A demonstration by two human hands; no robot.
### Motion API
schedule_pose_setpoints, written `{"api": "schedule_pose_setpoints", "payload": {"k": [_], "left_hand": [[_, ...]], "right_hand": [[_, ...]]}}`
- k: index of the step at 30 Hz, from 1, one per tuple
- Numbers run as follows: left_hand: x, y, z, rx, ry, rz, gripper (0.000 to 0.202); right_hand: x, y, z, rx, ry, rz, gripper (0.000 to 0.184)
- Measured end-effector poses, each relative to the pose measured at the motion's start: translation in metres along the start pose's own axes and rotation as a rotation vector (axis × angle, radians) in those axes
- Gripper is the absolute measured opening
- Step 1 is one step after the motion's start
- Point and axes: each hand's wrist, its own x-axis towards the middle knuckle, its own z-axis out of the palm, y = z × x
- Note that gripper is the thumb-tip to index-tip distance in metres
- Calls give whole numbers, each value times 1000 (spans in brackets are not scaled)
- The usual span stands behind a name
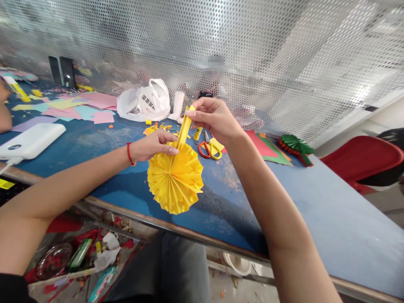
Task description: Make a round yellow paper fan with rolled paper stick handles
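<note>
A yellow pleated paper fan (175,181), spread into a round rosette, hangs above the near part of the blue table. My left hand (158,144) pinches it at its upper edge, where a folded yellow paper strip (184,131) rises from it. The top end of that strip is between the thumb and fingers of my right hand (214,118). Just behind the fan, scissors (210,147) with red and yellow handles lie on the table, near a yellow glue stick (197,133).
A white plastic bag (145,101) stands at the back beside coloured paper sheets (78,106). A white power bank (31,141) lies at left, and part of another person's arm (4,107) shows there. At right are a green paper fan (295,145) and a red chair (362,160).
</note>
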Motion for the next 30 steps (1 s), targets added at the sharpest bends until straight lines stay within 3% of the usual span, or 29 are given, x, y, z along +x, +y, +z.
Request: {"api": "schedule_pose_setpoints", "payload": {"k": [8,14,30], "left_hand": [[-3,-2,5,-81,4,-22,43],[-1,-8,5,-86,-86,-25,42],[2,-19,23,-387,-71,-121,41]], "right_hand": [[3,1,9,73,14,-1,51],[5,6,19,100,25,25,56],[8,17,15,171,-1,42,55]]}}
